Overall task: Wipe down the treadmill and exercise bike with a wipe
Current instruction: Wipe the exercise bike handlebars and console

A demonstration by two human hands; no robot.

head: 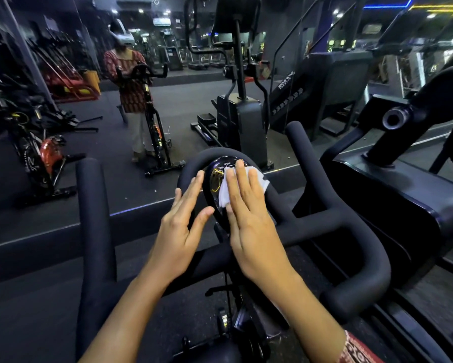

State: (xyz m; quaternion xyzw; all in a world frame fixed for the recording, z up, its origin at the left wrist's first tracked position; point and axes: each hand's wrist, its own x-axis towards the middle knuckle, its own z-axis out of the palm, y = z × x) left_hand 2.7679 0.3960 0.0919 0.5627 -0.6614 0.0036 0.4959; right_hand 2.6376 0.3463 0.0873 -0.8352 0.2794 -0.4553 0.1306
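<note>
Both hands, left (179, 233) and right (249, 224), reach forward with straight fingers.

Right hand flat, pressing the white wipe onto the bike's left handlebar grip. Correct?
Not the grip. The head view shows the right hand flat, pressing the white wipe onto the bike's round display.

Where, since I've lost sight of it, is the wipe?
Head view, centre: the wipe lies on the bike's display, pressed under the right hand.

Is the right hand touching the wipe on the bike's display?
Touching. Head view: the right hand lies flat on the wipe, pressing it onto the display.
</note>
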